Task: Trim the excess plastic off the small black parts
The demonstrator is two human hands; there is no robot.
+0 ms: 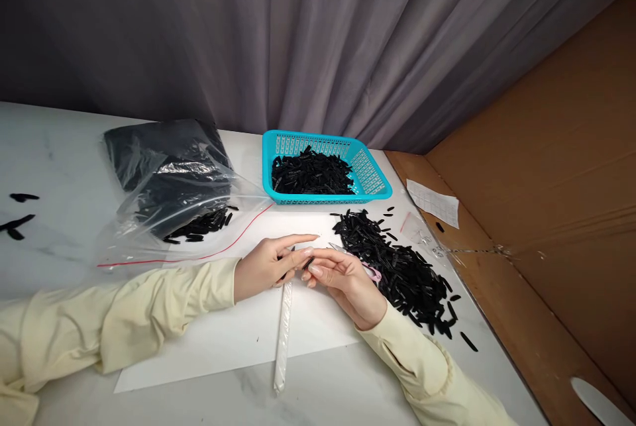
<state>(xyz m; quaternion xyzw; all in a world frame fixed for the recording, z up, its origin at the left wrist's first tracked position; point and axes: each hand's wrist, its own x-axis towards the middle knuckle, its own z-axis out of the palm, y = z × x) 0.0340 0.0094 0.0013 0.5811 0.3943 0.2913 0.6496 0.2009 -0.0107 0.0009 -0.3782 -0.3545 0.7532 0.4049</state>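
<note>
My left hand [268, 266] and my right hand [348, 283] meet above the white sheet, fingertips close together. A small black strip [308, 264] is pinched in my right fingers, and my left thumb reaches to its end. More black shows between the closed fingers of my left hand, partly hidden. Below them a white, plastic-wrapped stick [283, 346] lies on the sheet, its upper end covered by my left hand. Beside my right hand are scissors with a pink handle [372, 272], half hidden, and a heap of black strips [397, 273].
A turquoise basket [328, 199] of black strips stands at the back. To the left, a clear zip bag [144, 240] holds dark material and more strips. A paper slip [433, 202] lies near the cardboard wall [556, 148] on the right. Loose black pieces [17, 226] lie far left.
</note>
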